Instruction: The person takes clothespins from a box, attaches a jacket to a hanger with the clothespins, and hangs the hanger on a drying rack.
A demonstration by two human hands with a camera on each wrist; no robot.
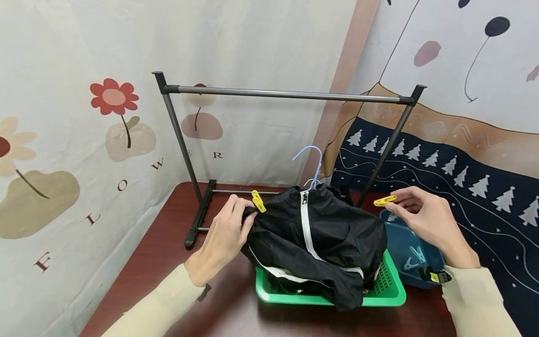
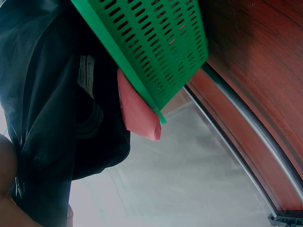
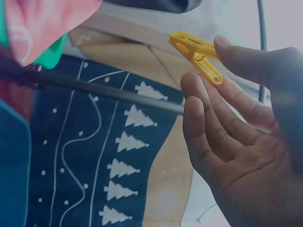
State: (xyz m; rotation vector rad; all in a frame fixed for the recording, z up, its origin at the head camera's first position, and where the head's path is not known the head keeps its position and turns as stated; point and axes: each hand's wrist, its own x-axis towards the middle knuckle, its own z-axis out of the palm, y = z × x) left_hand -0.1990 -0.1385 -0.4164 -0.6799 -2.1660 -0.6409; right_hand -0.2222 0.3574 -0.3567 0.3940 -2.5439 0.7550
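Observation:
A black jacket point(image 1: 278, 238) with a white zipper hangs on a light blue hanger point(image 1: 320, 161), its lower part draped over a green basket point(image 1: 330, 300). My left hand point(image 1: 223, 234) pinches the jacket's shoulder at the left. Right beside those fingertips, a yellow clothespin point(image 1: 258, 201) sits on the jacket's shoulder. Off to the right, my right hand point(image 1: 427, 217) holds a second yellow clothespin point(image 1: 385, 201) between thumb and fingers, apart from the jacket. The right wrist view shows this clothespin point(image 3: 196, 54) by its handles, its other end pointing away from the palm.
Behind the jacket stands a grey metal clothes rack point(image 1: 278, 93) with a bare top bar. A blue bin point(image 1: 397, 238) at the right holds light blue clothespins point(image 1: 414, 257). Pink cloth point(image 2: 137, 106) shows at the green basket's rim. All stand on a dark red table point(image 1: 223, 299).

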